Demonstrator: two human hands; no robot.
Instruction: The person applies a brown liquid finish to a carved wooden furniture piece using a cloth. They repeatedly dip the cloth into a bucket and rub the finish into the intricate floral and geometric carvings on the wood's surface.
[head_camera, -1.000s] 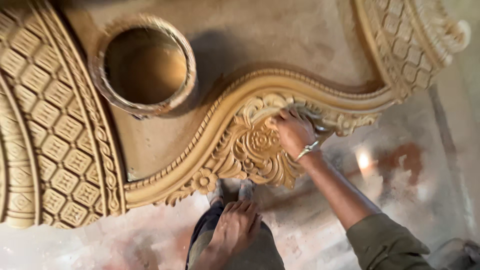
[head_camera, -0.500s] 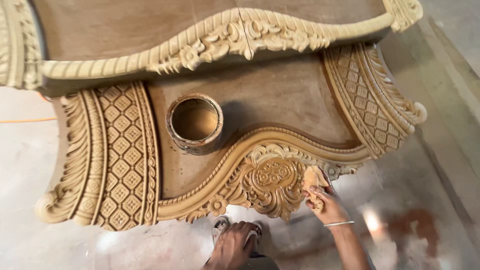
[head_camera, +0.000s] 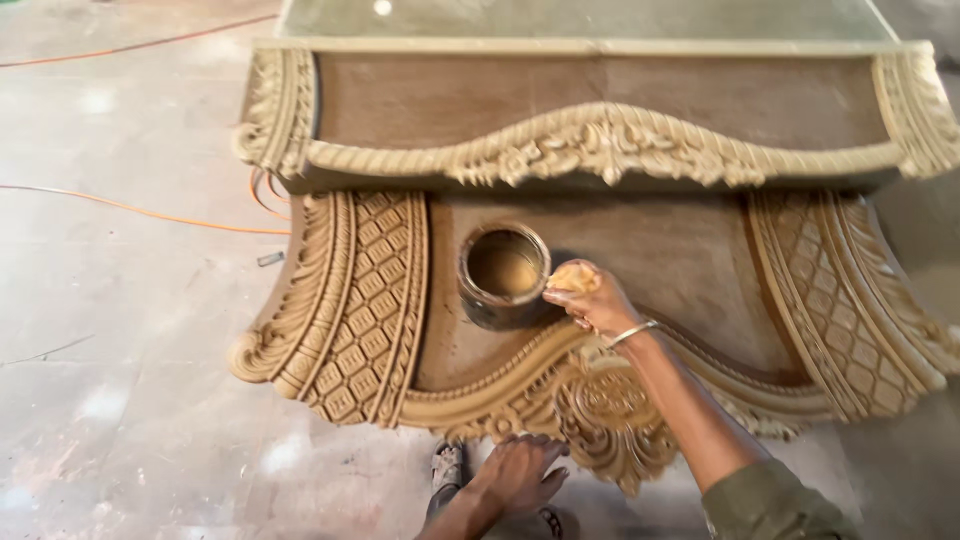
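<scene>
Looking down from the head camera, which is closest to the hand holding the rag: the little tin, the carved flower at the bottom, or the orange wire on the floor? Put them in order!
Measured from the right hand:
1. Round tin, just to its left, almost touching.
2. Carved flower medallion, right below the wrist, on the lower edge.
3. Orange wire, far left on the floor.
</scene>
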